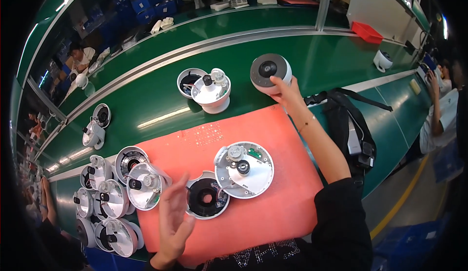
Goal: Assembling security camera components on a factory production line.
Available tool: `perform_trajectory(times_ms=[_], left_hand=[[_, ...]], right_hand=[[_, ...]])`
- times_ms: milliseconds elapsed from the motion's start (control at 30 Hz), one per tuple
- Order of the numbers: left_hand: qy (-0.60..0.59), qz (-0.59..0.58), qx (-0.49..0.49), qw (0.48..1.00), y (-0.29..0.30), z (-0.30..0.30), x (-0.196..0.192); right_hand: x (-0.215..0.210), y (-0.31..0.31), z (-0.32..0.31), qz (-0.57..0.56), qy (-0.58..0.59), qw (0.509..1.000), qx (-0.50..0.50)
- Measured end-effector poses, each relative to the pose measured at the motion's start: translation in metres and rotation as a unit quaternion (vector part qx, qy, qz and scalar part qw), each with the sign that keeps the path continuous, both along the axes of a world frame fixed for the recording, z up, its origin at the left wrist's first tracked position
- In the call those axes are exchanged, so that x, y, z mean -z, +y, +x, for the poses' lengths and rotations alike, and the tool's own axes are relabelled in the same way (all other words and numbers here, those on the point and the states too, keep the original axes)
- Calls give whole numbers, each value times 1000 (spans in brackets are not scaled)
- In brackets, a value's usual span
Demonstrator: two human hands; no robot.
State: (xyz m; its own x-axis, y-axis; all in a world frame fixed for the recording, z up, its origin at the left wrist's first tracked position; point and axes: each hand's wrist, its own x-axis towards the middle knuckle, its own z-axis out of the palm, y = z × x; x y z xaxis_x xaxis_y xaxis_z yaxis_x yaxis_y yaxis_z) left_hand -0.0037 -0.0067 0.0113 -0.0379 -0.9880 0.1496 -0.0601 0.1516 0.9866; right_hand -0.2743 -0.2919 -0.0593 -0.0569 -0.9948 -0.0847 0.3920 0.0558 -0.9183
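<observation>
My right hand (pixel 286 93) grips a white security camera (pixel 263 71) with a dark grey front and a black lens, over the green bench beyond the mat. Its thumb presses on the front, and the other fingers go round the side, partly hidden. My left hand (pixel 174 217) is open, fingers apart and empty, above the mat's left part. Beside it lies an opened camera: a ring-shaped black-lined cover (pixel 195 199) and a white round housing (pixel 258 176) with a lens module and green board. A wire joins the two halves.
Several opened camera units (pixel 112 198) crowd the bench left of the pink mat (pixel 273 222). Another opened unit (pixel 210 93) stands beyond the mat, and one more (pixel 93 132) farther left. A black strapped bag (pixel 341 120) lies at right. A red tray (pixel 366 33) sits far right; co-workers sit around.
</observation>
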Motion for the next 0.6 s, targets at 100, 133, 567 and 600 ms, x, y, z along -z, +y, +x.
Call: perform_trajectory(times_ms=[100, 133, 567, 600], left_hand=[[157, 37, 40, 986, -69, -37, -16], [227, 32, 35, 973, -98, -43, -15], [533, -127, 63, 834, -210, -34, 34], [525, -128, 52, 840, -214, -27, 36]], right_hand=[[-8, 24, -1, -215, 223, 945, 105], [-31, 48, 9, -284, 271, 914, 98], [-94, 136, 96, -496, 304, 813, 13], [-93, 134, 98, -490, 288, 823, 2]])
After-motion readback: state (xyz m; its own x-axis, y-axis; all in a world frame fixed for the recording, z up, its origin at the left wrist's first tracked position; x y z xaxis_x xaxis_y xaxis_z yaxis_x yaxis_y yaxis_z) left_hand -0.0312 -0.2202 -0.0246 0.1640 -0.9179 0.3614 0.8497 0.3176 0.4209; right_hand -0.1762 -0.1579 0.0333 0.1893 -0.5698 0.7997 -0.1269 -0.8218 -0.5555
